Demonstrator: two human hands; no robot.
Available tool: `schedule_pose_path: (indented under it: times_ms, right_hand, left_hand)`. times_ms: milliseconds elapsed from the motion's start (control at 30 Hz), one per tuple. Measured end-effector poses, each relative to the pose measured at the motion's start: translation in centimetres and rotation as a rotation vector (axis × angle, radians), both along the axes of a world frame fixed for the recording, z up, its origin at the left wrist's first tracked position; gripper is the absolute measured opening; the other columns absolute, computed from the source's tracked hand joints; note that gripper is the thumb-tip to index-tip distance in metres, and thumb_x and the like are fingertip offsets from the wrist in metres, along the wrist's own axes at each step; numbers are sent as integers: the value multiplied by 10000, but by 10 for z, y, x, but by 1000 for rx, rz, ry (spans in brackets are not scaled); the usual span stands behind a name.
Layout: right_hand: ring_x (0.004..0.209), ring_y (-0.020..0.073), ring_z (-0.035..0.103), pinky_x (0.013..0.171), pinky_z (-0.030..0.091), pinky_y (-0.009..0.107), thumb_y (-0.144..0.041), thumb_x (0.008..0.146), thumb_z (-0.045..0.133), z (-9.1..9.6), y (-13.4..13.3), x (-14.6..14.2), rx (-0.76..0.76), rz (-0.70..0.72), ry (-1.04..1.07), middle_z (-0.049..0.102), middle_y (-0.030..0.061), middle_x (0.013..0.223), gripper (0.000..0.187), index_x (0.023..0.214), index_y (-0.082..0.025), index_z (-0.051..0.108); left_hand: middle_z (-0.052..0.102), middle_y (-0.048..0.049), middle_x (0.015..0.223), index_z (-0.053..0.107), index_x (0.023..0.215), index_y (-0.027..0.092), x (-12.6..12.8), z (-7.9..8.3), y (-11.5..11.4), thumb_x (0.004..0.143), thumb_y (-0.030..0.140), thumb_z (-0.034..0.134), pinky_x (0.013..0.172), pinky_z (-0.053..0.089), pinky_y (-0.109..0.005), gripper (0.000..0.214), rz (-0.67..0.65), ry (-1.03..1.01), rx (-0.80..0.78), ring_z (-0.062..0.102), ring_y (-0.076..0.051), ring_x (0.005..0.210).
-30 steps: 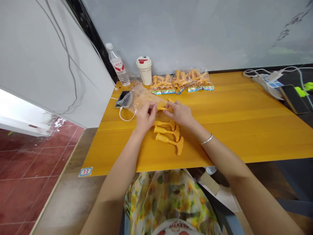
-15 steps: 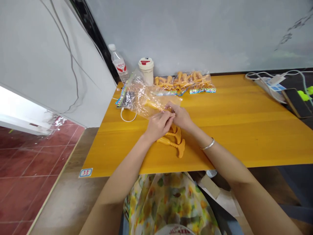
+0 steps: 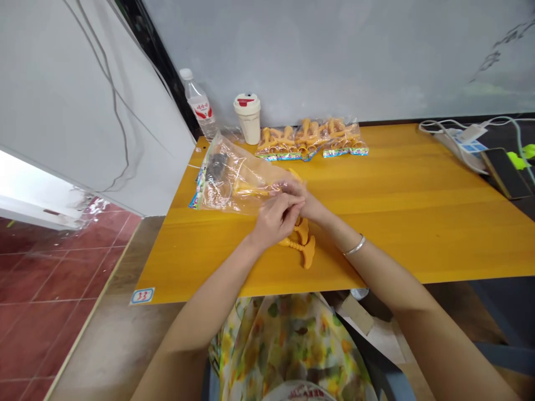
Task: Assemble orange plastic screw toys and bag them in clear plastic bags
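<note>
A clear plastic bag (image 3: 254, 162) with a colourful printed edge lies spread on the table, pointing to the left. Inside it shows a yellow plastic piece (image 3: 249, 190). My left hand (image 3: 276, 220) pinches the bag's near edge at its open right end. At that same opening is my right hand (image 3: 304, 197), its fingers slipped inside and closed on the piece's right end; the fingertips are partly blurred. Below the hands lie yellow plastic pieces (image 3: 308, 252) with ribbed shafts and winged ends, partly covered by my left hand. Another bit of yellow (image 3: 295, 174) shows behind my right hand.
Filled bags of yellow pieces (image 3: 311, 139) line the table's back edge. Left of them stand a white lidded cup (image 3: 248, 120) and a water bottle (image 3: 200, 108). A power strip (image 3: 470, 147), cables and a phone (image 3: 505, 172) lie at the right.
The bag has swung nearer and to the left and lies flatter, its printed edge lower. The yellow piece sits further left inside it. Both hands stay close together.
</note>
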State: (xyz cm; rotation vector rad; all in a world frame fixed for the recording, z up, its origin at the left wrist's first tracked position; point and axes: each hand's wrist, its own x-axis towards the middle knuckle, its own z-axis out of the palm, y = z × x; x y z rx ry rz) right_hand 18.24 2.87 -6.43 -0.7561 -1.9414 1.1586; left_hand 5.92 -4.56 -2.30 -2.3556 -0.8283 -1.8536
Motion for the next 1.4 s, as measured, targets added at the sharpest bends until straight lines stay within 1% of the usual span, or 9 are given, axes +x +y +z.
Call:
schedule_pose_path:
  times_ms: [200, 433, 567, 667, 800, 1000, 1100, 1300, 1400]
  right_hand:
    - [866, 188, 612, 779, 522, 328, -532, 884, 575, 26, -14, -2, -18, 141, -36, 671, 54, 926, 377, 1021, -183, 612]
    - [617, 111, 484, 613, 374, 246, -372, 900, 534, 39, -21, 0, 94, 85, -316, 558, -13, 617, 330, 661, -156, 606]
    - [675, 149, 598, 699, 456, 276, -483, 961, 469, 37, 3, 22, 82, -160, -286, 685, 33, 707, 434, 807, -150, 701]
    - [979, 233, 662, 915, 482, 383, -357, 958, 475, 23, 26, 43, 239, -431, -415, 749, 131, 1106, 364, 1120, -134, 713]
    - [1367, 330, 451, 1105, 362, 537, -279, 924, 538, 4, 39, 53, 379, -344, -752, 474, 108, 1573, 568, 1489, -230, 507]
    - [1321, 346, 436, 1031, 399, 459, -264, 994, 412, 11, 22, 49, 553, -406, -938, 537, 180, 1463, 382, 1249, -153, 675]
    - [1233, 345, 517, 930, 441, 423, -249, 994, 398, 22, 15, 56, 498, -495, -1044, 546, 198, 1435, 374, 1253, -145, 647]
    - [1026, 313, 638, 770, 455, 373, -245, 981, 415, 52, 4, 86, 409, -686, -1058, 635, 181, 1278, 363, 1260, -153, 628]
    - [983, 301, 654, 752, 454, 367, -255, 939, 493, 68, -15, 103, 350, -640, -1062, 670, 152, 1213, 328, 1209, -173, 660]
  left_hand:
    - [715, 0, 833, 635, 1029, 204, -8, 0, 7, 978, 238, 577, 647, 514, -201, 84, 12, -188, -160, 688, -85, 700]
    - [636, 26, 762, 638, 989, 236, -20, 7, 12, 959, 403, 622, 637, 485, -218, 171, -8, -442, -337, 619, -78, 644]
    - [444, 87, 576, 578, 1000, 256, -30, 13, 17, 962, 497, 589, 506, 368, -220, 244, 51, -552, -368, 428, -60, 457]
    - [431, 76, 602, 546, 1022, 269, -37, 12, 23, 979, 553, 524, 494, 340, -242, 288, 163, -523, -356, 396, -68, 455]
    - [398, 77, 600, 524, 1046, 271, -38, 6, 30, 988, 584, 475, 477, 315, -249, 322, 214, -457, -366, 366, -71, 452]
    - [474, 56, 631, 591, 1035, 233, -40, 1, 30, 934, 570, 579, 556, 389, -249, 352, 126, -353, -406, 458, -92, 549]
    - [584, 6, 735, 650, 953, 215, -45, 4, 29, 958, 543, 542, 627, 433, -261, 346, 118, -308, -384, 536, -112, 650]
    - [641, -31, 869, 666, 956, 217, -56, 3, 36, 966, 523, 533, 776, 473, -296, 334, 265, -288, -295, 595, -152, 817]
    - [649, -46, 922, 657, 956, 218, -66, -3, 46, 973, 541, 508, 858, 477, -325, 357, 360, -267, -305, 605, -178, 900]
